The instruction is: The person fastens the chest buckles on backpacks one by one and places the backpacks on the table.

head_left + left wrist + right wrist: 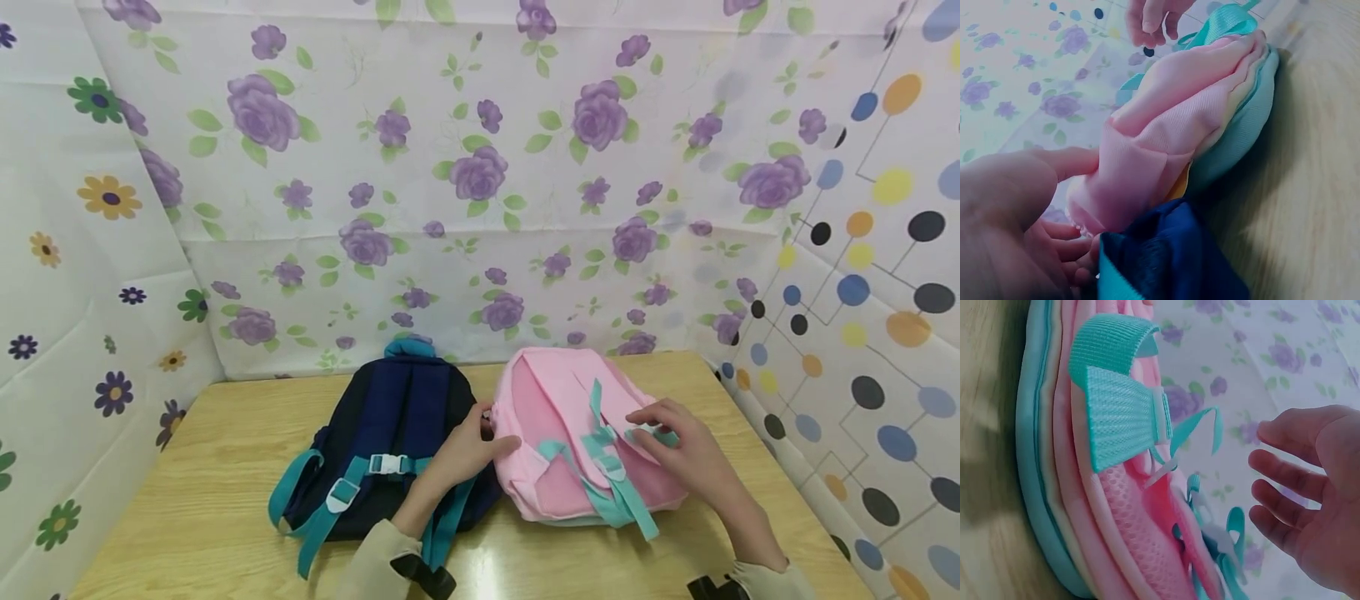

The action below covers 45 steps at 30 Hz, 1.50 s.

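A pink backpack (pixel 536 433) with turquoise straps lies strap side up on the table. At its left edge, my left hand (pixel 461 450) has the thumb on the pink fabric and the fingers curled at the side, as the left wrist view shows. Over the backpack's right side hovers my right hand (pixel 690 454), its fingers loosely bent. The right wrist view shows that hand (pixel 1319 494) apart from the bag and its turquoise strap (pixel 1119 419). Just left of the pink bag is a navy backpack (pixel 382 417), partly behind my left forearm.
Both bags lie on a light wooden table (pixel 202 467). A white buckle (pixel 388 464) joins turquoise straps across the navy backpack. A purple-flowered cloth (pixel 480 250) hangs at the back, with patterned cloths on the left and right sides.
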Each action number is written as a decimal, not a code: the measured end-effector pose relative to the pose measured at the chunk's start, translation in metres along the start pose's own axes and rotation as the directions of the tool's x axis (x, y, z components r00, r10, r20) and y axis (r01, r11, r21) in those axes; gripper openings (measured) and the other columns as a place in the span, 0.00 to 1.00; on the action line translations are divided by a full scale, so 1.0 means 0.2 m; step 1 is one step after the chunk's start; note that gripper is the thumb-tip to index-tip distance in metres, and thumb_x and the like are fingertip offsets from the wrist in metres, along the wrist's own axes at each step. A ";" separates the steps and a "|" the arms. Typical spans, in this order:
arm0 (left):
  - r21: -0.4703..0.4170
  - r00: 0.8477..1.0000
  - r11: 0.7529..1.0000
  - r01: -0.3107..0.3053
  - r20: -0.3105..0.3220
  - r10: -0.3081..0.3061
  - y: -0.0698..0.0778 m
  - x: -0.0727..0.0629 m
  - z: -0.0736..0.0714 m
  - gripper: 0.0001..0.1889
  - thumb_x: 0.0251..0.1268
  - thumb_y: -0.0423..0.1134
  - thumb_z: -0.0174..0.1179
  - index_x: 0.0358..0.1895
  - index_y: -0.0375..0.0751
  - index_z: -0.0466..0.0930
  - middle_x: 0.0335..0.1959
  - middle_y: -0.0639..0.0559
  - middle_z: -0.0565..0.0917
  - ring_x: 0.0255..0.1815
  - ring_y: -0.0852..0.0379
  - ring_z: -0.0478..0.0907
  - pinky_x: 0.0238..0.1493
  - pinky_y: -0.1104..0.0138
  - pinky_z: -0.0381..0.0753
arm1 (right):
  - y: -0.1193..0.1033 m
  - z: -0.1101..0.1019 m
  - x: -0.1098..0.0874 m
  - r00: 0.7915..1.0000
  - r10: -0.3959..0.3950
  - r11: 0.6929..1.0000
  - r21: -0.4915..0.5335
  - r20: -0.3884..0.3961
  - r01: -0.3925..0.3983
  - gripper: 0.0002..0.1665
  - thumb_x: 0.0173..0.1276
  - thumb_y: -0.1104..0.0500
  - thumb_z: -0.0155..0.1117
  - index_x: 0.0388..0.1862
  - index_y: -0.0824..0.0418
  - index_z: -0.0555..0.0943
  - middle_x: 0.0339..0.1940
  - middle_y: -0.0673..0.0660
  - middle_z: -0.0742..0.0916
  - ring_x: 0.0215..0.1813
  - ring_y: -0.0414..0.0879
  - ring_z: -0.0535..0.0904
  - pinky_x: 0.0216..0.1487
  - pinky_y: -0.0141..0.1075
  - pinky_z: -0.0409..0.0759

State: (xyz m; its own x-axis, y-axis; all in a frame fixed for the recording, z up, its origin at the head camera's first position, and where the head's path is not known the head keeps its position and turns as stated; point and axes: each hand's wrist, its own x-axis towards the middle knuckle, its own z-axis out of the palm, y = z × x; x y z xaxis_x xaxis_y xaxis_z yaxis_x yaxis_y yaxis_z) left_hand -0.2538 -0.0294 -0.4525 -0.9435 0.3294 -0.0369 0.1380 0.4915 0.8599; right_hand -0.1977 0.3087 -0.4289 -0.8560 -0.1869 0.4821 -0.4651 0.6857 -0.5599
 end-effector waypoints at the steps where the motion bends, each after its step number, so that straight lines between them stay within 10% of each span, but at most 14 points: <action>1: 0.015 1.000 1.000 0.002 -0.007 -0.002 0.00 0.00 0.01 0.42 0.61 0.58 0.65 0.72 0.41 0.61 0.51 0.46 0.82 0.49 0.52 0.79 0.51 0.58 0.78 | 0.01 0.00 -0.01 1.000 0.011 1.000 -0.005 0.005 -0.011 0.14 0.64 0.65 0.70 0.46 0.50 0.85 0.43 0.51 0.86 0.45 0.44 0.79 0.45 0.29 0.77; 30: 0.360 0.967 0.930 -0.071 -0.206 0.153 0.10 -0.02 0.17 0.28 0.61 0.46 0.65 0.65 0.46 0.75 0.60 0.46 0.76 0.56 0.46 0.75 0.52 0.54 0.78 | 0.19 -0.07 -0.07 0.993 0.063 0.992 -0.115 0.099 -0.052 0.16 0.65 0.59 0.71 0.52 0.59 0.83 0.48 0.56 0.83 0.54 0.55 0.74 0.51 0.42 0.65; 45: 0.260 0.957 0.932 -0.253 -0.074 0.280 0.22 0.05 0.30 0.18 0.66 0.42 0.61 0.59 0.49 0.80 0.56 0.54 0.79 0.47 0.57 0.73 0.45 0.68 0.75 | 0.21 -0.06 -0.06 0.981 0.108 0.990 -0.109 0.164 -0.091 0.23 0.63 0.55 0.74 0.56 0.59 0.82 0.50 0.57 0.82 0.56 0.56 0.72 0.53 0.48 0.69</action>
State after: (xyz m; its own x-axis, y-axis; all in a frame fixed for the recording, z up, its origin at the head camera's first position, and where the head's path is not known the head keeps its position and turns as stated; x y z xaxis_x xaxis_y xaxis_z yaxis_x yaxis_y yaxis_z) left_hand -0.2390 0.0438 -0.4454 -0.8866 0.3933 0.2433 0.4454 0.5843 0.6784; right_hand -0.2047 0.3482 -0.4505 -0.9266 -0.2245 0.3017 -0.3579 0.7726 -0.5243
